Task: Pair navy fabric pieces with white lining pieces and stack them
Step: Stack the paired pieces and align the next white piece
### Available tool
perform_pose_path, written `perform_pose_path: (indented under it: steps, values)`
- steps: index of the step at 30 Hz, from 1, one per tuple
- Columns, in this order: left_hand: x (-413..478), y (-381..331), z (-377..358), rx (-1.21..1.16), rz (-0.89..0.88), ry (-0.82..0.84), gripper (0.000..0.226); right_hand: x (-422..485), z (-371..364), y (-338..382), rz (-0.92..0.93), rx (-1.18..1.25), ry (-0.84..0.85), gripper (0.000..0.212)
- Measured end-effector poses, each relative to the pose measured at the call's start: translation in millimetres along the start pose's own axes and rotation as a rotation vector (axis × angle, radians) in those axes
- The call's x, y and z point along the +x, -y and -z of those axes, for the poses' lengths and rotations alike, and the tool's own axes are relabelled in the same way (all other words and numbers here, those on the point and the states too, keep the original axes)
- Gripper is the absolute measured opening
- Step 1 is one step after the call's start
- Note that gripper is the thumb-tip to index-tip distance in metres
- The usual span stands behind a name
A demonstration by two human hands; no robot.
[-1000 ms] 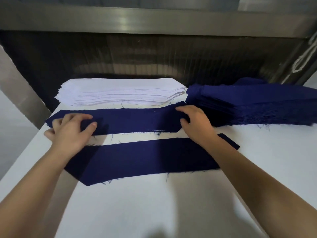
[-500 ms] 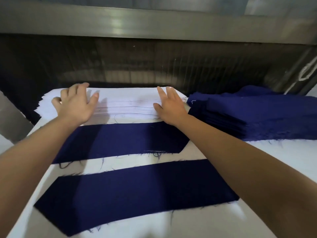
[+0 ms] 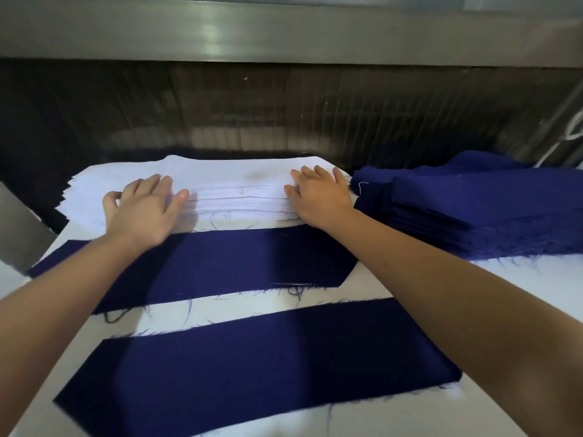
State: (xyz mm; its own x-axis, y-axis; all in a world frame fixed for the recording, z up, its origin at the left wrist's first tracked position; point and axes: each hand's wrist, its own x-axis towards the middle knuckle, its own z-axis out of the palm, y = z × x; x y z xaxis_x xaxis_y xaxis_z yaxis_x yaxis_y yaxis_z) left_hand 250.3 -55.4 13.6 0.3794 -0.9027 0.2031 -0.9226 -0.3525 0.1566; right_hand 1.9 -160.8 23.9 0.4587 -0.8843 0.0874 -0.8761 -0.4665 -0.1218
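A stack of white lining pieces (image 3: 233,184) lies at the back of the table. My left hand (image 3: 142,209) rests flat on its left part, fingers spread. On the stack's right end lies my right hand (image 3: 318,193), fingers straight. Two single navy fabric pieces lie in front: the far navy piece (image 3: 239,260) just below the stack, the near navy piece (image 3: 258,367) closer to me, each on white lining. A thick pile of navy pieces (image 3: 467,209) sits to the right of the white stack.
The white table surface (image 3: 473,279) extends right and toward me. A dark ribbed panel (image 3: 284,115) and a metal beam (image 3: 284,29) stand behind the stacks. A grey metal post (image 3: 19,228) rises at the left edge.
Both hands left the far navy piece and moved forward onto the white lining stack. They have since shifted slightly on it.
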Motion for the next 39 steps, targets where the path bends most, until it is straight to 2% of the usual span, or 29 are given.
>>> perform_pose_path:
  steps: [3, 6, 8, 10, 15, 18, 23, 28, 30, 34, 37, 39]
  values:
    - [-1, 0, 1, -0.024, -0.022, -0.064, 0.049, -1, 4, 2, 0.016, -0.042, 0.012, 0.042]
    - [-4, -1, 4, -0.047, -0.051, -0.149, 0.037, -1, 9, 1, 0.023, -0.133, -0.050, 0.020]
    - [-7, 1, 7, -0.055, -0.076, -0.214, 0.039, -3, 13, 1, 0.000, -0.163, -0.118, 0.030]
    - [-10, 4, 12, -0.042, -0.105, -0.281, 0.041, -1, 16, -1, -0.004, -0.179, -0.149, 0.025]
    - [-15, 16, 22, 0.039, -0.185, -0.470, 0.016, 2, 17, -2, 0.103, -0.163, -0.133, 0.013]
    - [-17, 22, 25, 0.058, -0.194, -0.508, 0.023, 0, 16, -3, 0.089, -0.204, -0.134, 0.019]
    - [-23, 26, 23, 0.042, -0.204, -0.526, 0.025, 1, 20, -4, 0.079, -0.206, -0.262, 0.020]
    - [-38, 35, 17, 0.017, -0.252, -0.531, 0.013, -3, 33, -11, -0.050, 0.175, -0.241, 0.006]
    - [-46, 41, 12, -0.009, -0.267, -0.531, 0.008, -8, 35, -15, -0.072, 0.241, -0.255, 0.002]
    - [-63, 52, 8, -0.058, -0.232, -0.554, 0.011, -24, 41, -22, -0.080, 0.504, -0.346, 0.016]
    - [-83, 55, 8, -0.180, -0.294, -0.557, 0.013, -43, 39, -22, -0.081, 0.683, -0.369, 0.012]
    - [-103, 52, 9, -0.302, -0.237, -0.532, 0.009, -59, 35, -24, -0.063, 0.803, -0.347, 0.014]
